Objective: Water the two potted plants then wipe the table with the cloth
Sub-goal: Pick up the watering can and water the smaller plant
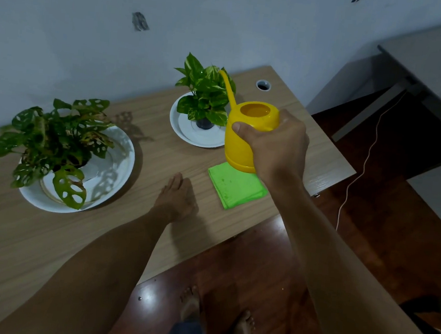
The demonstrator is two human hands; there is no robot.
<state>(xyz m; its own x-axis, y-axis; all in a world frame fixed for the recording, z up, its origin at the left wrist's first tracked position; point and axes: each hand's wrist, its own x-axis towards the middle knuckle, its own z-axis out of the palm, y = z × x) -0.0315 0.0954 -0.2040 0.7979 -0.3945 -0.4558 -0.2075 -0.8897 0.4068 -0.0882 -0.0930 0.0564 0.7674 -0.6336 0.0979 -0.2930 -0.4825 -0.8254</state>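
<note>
Watering can (245,135), yellow, is hanging above the near right part of the counter (137,239), over the far edge of the green cloth (236,188). I am seeing the right hand (275,142) gripping it from behind, thumb curled across the body, fingers hidden on the far side. The long spout is pointing up and away toward the pothos plant (206,95), which is sitting in a small dark pot on a white plate (190,134); I judge the can is being lined up to tip over that pot. The can is looking roughly upright, no water visibly pouring.

Left hand (174,200) is lying flat on the counter, fingers straight, holding nothing, probably steadying. Holey-leaved plant (55,140) is sitting on a larger white plate (110,183) at left, well apart. Cloth is lying folded, likely waiting for wiping.
</note>
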